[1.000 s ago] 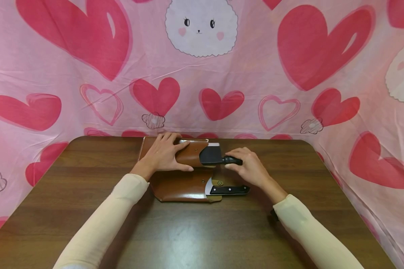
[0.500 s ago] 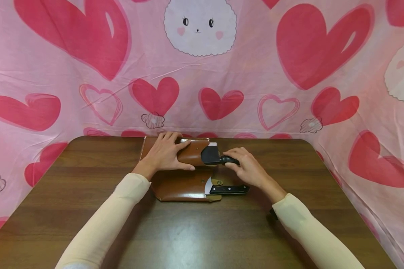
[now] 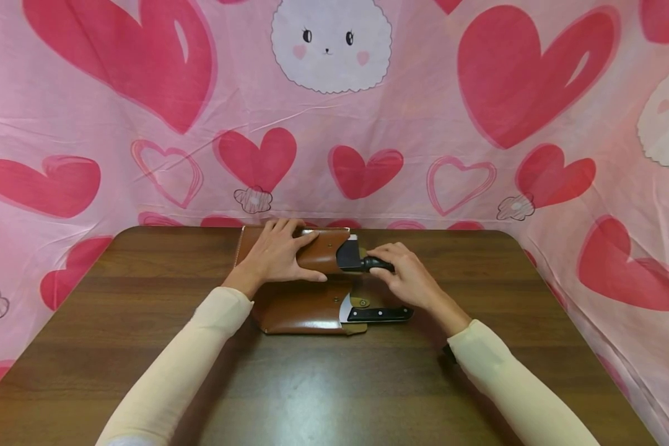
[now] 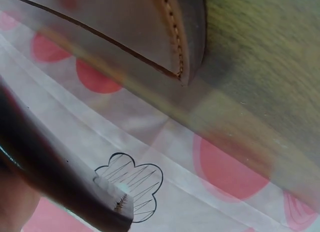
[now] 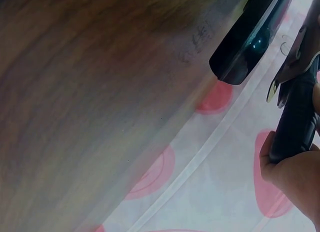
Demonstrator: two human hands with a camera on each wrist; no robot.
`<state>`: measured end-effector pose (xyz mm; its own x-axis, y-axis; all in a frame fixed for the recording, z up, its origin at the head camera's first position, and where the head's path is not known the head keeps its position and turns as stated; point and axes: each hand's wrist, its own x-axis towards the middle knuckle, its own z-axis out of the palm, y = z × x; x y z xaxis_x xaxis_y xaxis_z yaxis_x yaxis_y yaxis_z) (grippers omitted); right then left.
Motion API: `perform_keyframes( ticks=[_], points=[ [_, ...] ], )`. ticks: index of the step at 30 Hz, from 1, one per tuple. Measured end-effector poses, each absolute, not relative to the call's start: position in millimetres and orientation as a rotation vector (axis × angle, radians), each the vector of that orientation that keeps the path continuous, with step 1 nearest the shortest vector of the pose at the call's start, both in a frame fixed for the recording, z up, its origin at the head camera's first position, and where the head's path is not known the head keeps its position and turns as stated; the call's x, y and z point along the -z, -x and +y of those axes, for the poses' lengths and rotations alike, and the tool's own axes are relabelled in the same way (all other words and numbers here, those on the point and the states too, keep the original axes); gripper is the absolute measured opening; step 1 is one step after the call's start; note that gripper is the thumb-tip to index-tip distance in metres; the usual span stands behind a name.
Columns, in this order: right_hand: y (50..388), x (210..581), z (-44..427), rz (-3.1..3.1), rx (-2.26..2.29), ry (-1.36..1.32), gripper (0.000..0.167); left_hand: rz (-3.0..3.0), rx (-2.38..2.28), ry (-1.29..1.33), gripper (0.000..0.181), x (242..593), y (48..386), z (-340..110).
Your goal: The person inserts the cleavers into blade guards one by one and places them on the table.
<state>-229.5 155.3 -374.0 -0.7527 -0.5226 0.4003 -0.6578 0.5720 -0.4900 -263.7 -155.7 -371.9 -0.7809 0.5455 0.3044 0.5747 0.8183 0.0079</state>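
Near the far edge of the table, my left hand [image 3: 279, 254] grips a brown leather sheath [image 3: 324, 251], fingers over its far side and thumb along its near side. A cleaver [image 3: 348, 256] with a dark blade and pale edge sits mostly inside, its blade's rear part showing at the sheath's mouth. My right hand [image 3: 407, 272] grips its black handle [image 5: 297, 122]. Just nearer lies a second leather sheath [image 3: 301, 310] holding another knife, whose black riveted handle [image 3: 380, 314] sticks out to the right. The left wrist view shows a stitched sheath corner [image 4: 175, 57].
The brown wooden table [image 3: 312, 390] reaches toward the front. Behind it and along the sides hangs a pink cloth [image 3: 424, 93] printed with hearts. The second sheath lies close beside the held one.
The cleaver has slid left, deeper into the far sheath, so less blade shows. My left hand and that sheath have shifted slightly right. The nearer sheath and its knife stay put.
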Motion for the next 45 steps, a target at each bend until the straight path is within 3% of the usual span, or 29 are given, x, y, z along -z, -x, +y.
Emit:
perform_keyframes(
  ticks=[45],
  points=[
    [229.7,375.5,138.7,-2.577,-0.987,-0.987,0.031,-2.722,0.155,0.864,0.105,369.3,263.1,-127.3]
  ],
)
